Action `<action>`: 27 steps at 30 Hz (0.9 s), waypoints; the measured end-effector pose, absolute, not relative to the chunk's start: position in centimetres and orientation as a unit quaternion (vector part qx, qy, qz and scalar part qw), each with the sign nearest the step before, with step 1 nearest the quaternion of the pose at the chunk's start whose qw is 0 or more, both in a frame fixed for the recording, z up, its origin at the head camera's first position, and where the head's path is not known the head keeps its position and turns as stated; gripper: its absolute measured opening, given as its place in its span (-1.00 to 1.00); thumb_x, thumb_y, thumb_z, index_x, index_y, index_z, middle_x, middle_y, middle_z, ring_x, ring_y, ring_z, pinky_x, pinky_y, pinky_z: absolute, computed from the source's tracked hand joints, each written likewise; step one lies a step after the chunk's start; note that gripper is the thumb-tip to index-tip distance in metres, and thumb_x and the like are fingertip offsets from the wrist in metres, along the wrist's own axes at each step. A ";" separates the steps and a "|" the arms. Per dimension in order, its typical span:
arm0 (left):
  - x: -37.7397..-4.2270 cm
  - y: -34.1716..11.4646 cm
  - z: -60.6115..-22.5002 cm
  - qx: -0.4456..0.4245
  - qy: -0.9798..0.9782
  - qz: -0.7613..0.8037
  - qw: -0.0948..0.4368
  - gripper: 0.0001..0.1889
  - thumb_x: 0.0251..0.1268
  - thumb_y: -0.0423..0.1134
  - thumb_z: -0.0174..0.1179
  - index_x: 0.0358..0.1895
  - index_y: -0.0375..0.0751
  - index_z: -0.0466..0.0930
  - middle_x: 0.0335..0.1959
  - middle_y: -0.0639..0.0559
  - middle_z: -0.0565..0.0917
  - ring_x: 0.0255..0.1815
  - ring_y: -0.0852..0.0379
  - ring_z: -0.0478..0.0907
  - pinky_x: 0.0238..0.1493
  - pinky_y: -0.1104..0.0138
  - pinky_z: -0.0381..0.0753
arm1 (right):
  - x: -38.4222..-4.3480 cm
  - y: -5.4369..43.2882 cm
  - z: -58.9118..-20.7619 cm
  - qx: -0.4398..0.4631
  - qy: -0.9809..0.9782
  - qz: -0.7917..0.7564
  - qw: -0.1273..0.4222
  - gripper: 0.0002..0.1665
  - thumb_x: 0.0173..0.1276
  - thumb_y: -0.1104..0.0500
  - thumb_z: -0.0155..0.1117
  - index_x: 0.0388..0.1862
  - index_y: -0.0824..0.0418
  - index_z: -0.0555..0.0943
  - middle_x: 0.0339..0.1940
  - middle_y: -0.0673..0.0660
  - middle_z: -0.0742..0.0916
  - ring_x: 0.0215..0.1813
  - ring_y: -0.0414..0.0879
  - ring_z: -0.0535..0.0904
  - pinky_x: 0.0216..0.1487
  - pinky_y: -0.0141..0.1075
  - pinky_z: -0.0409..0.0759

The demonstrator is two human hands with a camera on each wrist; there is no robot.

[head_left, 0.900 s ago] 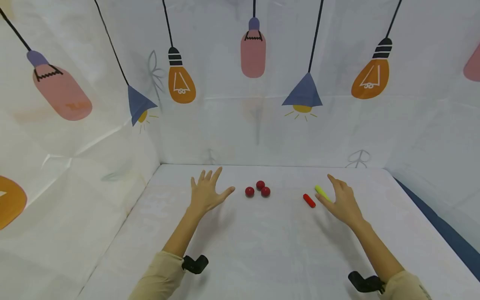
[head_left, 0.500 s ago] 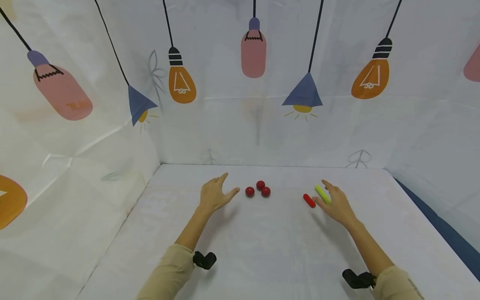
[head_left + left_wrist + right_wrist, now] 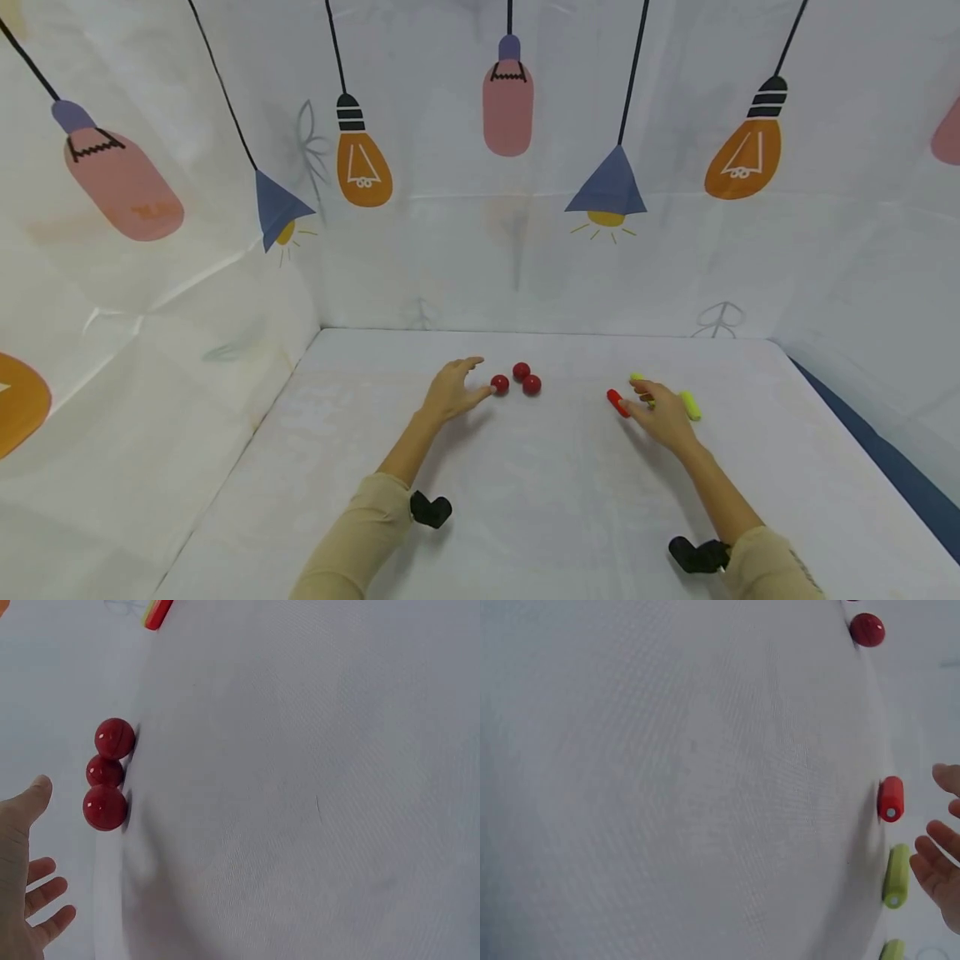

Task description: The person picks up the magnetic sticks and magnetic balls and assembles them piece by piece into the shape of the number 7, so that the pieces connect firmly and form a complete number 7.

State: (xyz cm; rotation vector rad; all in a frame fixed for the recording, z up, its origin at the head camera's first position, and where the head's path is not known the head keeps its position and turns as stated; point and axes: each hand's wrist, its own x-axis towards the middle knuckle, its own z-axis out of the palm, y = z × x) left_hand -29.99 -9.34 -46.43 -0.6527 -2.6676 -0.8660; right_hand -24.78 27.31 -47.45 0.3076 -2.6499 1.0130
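Note:
Three glossy red balls (image 3: 532, 385) sit clustered on the white table. My left hand (image 3: 450, 392) hovers just left of them, fingers spread; its thumb tip overlaps the nearest ball (image 3: 105, 807) in the head view, while the left wrist view shows a gap. To the right lies a short red stick (image 3: 617, 402) with rounded ends. Over it and a yellow-green stick (image 3: 896, 877) is my right hand (image 3: 663, 417), fingers loosely bent and holding nothing. That stick is partly hidden by the fingers in the head view. Another yellow-green stick (image 3: 690, 406) lies right of the hand.
The white tabletop (image 3: 525, 500) meets a white sheet backdrop (image 3: 450, 267) printed with lamps and bulbs. A blue strip (image 3: 877, 442) runs along the right edge. Black wrist cameras (image 3: 431, 509) sit at both cuffs.
My left hand has moved right towards the balls and narrowed its spread. My right hand has moved left and lower over the sticks, uncovering a second yellow-green one at its right.

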 end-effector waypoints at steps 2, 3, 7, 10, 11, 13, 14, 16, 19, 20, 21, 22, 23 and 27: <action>-30.3 -9.0 -46.8 -0.228 -0.913 -0.314 0.125 -0.41 0.12 -0.04 0.32 0.17 -0.31 0.47 0.01 -0.26 0.61 0.00 -0.16 0.54 0.01 0.03 0.51 | -24.9 27.2 -47.7 0.108 -0.915 0.360 0.147 -0.51 0.22 0.28 0.30 0.07 0.53 0.48 -0.06 0.47 0.62 -0.07 0.28 0.57 -0.07 0.07 0.56; -30.4 -8.8 -47.0 -0.230 -0.910 -0.322 0.122 -0.41 0.12 -0.05 0.32 0.16 -0.32 0.47 0.01 -0.26 0.61 -0.03 -0.15 0.55 -0.02 0.04 0.52 | -25.0 27.2 -47.9 0.108 -0.913 0.366 0.147 -0.52 0.22 0.29 0.31 0.06 0.54 0.49 -0.07 0.48 0.62 -0.09 0.28 0.57 -0.09 0.06 0.57; -30.9 -8.1 -47.5 -0.233 -0.899 -0.356 0.103 -0.43 0.10 -0.10 0.35 0.13 -0.36 0.48 -0.02 -0.28 0.61 -0.06 -0.18 0.56 -0.06 0.06 0.55 | -25.2 26.9 -48.1 0.092 -0.916 0.368 0.127 -0.53 0.25 0.25 0.31 0.05 0.53 0.49 -0.06 0.47 0.62 -0.10 0.27 0.59 -0.09 0.04 0.58; -31.1 -7.6 -47.6 -0.236 -0.893 -0.371 0.090 -0.45 0.10 -0.14 0.36 0.12 -0.39 0.48 -0.04 -0.30 0.62 -0.07 -0.18 0.57 -0.07 0.07 0.56 | -25.3 26.7 -48.3 0.084 -0.919 0.367 0.116 -0.54 0.25 0.25 0.31 0.04 0.53 0.49 -0.06 0.46 0.62 -0.11 0.25 0.60 -0.10 0.01 0.59; -31.2 -7.4 -47.7 -0.237 -0.892 -0.374 0.088 -0.45 0.10 -0.15 0.35 0.11 -0.39 0.48 -0.04 -0.30 0.62 -0.08 -0.18 0.58 -0.07 0.08 0.57 | -25.3 26.7 -48.4 0.082 -0.920 0.366 0.112 -0.54 0.25 0.25 0.31 0.03 0.53 0.49 -0.07 0.46 0.62 -0.13 0.25 0.61 -0.10 0.01 0.59; -31.3 -7.1 -47.8 -0.238 -0.890 -0.379 0.085 -0.47 0.10 -0.18 0.35 0.10 -0.41 0.48 -0.03 -0.30 0.61 -0.09 -0.18 0.58 -0.07 0.08 0.57 | -25.4 26.6 -48.6 0.077 -0.922 0.364 0.106 -0.56 0.24 0.26 0.31 0.00 0.54 0.50 -0.09 0.46 0.63 -0.16 0.24 0.62 -0.11 0.00 0.59; -31.4 -7.0 -47.8 -0.239 -0.889 -0.380 0.085 -0.48 0.10 -0.19 0.34 0.09 -0.41 0.49 -0.03 -0.29 0.62 -0.10 -0.17 0.58 -0.07 0.08 0.57 | -25.5 26.5 -48.6 0.074 -0.923 0.363 0.102 -0.57 0.23 0.26 0.31 -0.01 0.54 0.50 -0.10 0.45 0.64 -0.17 0.23 0.62 -0.12 -0.01 0.59; -31.4 -6.7 -47.9 -0.234 -0.891 -0.379 0.083 -0.50 0.11 -0.20 0.34 0.08 -0.40 0.50 -0.03 -0.28 0.61 -0.10 -0.16 0.58 -0.07 0.11 0.56 | -25.6 26.4 -48.7 0.066 -0.925 0.363 0.093 -0.57 0.23 0.26 0.31 -0.02 0.54 0.51 -0.12 0.44 0.64 -0.18 0.21 0.62 -0.12 -0.01 0.59; -31.5 -6.4 -48.2 -0.227 -0.894 -0.376 0.082 -0.54 0.10 -0.21 0.33 0.06 -0.38 0.52 -0.05 -0.26 0.62 -0.11 -0.14 0.57 -0.08 0.14 0.56 | -25.8 26.1 -48.7 0.053 -0.927 0.362 0.077 -0.56 0.23 0.24 0.30 -0.02 0.53 0.50 -0.11 0.42 0.64 -0.16 0.20 0.61 -0.10 -0.01 0.58; -31.5 -6.3 -48.3 -0.224 -0.897 -0.373 0.082 -0.55 0.10 -0.22 0.33 0.05 -0.37 0.53 -0.06 -0.25 0.62 -0.12 -0.13 0.56 -0.09 0.16 0.55 | -25.9 26.0 -48.7 0.048 -0.929 0.360 0.070 -0.55 0.24 0.23 0.30 0.00 0.52 0.50 -0.11 0.41 0.64 -0.15 0.18 0.59 -0.09 -0.01 0.58; -31.5 -6.2 -48.4 -0.221 -0.899 -0.369 0.082 -0.55 0.10 -0.22 0.33 0.05 -0.36 0.53 -0.07 -0.23 0.62 -0.13 -0.11 0.55 -0.10 0.17 0.55 | -26.0 25.9 -48.7 0.043 -0.931 0.358 0.064 -0.54 0.24 0.21 0.29 0.01 0.51 0.49 -0.11 0.40 0.63 -0.15 0.17 0.57 -0.08 -0.01 0.57; -31.5 -6.1 -48.5 -0.220 -0.901 -0.365 0.083 -0.56 0.10 -0.23 0.33 0.04 -0.35 0.54 -0.08 -0.22 0.62 -0.14 -0.09 0.55 -0.10 0.18 0.54 | -26.0 25.8 -48.7 0.040 -0.933 0.354 0.057 -0.53 0.25 0.20 0.28 0.03 0.50 0.49 -0.11 0.39 0.63 -0.14 0.16 0.56 -0.07 -0.01 0.56; -31.4 -6.0 -48.6 -0.219 -0.903 -0.360 0.084 -0.57 0.09 -0.23 0.33 0.04 -0.34 0.55 -0.09 -0.21 0.62 -0.16 -0.07 0.54 -0.11 0.19 0.54 | -26.1 25.8 -48.8 0.037 -0.934 0.350 0.053 -0.53 0.25 0.19 0.28 0.03 0.49 0.49 -0.12 0.38 0.63 -0.14 0.15 0.54 -0.07 -0.01 0.56; -31.4 -5.5 -48.9 -0.212 -0.906 -0.358 0.084 -0.59 0.10 -0.26 0.32 0.03 -0.33 0.56 -0.13 -0.19 0.62 -0.17 -0.02 0.52 -0.10 0.20 0.54 | -26.3 25.6 -48.8 0.032 -0.939 0.339 0.044 -0.52 0.25 0.19 0.27 0.05 0.50 0.48 -0.15 0.36 0.62 -0.15 0.14 0.50 -0.08 -0.01 0.54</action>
